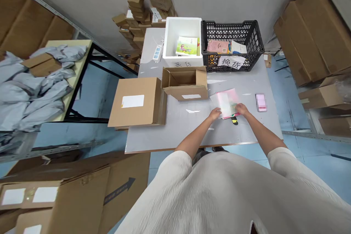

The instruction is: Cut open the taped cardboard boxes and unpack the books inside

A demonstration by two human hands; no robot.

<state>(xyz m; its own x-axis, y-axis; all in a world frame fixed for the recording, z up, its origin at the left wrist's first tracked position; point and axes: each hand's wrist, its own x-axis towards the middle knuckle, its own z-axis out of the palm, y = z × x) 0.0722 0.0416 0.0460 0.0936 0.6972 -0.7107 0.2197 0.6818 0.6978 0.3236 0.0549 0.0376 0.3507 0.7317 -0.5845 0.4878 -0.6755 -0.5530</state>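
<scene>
A thin booklet (pixel 225 105) with a pink and white cover lies flat at the right front of the grey table, with more pink sheets or covers around it. My left hand (pixel 215 113) has its fingers closed on the booklet's lower left edge. At its right edge, my right hand (pixel 241 109) pinches the same booklet; the fingertips are partly hidden. Just below the booklet a small black and yellow object (pixel 234 120) sticks out, perhaps a cutter. To the right of my right hand lies a pink phone-like object (pixel 261 102).
On the table (pixel 175 131) stand a closed carton (pixel 134 104), an open carton (pixel 189 93), a white foam box (pixel 168 40) with books and a black crate (pixel 256 40) with books. Grey parcels (pixel 19 95) cover the left table. Cartons (pixel 82 190) sit at lower left.
</scene>
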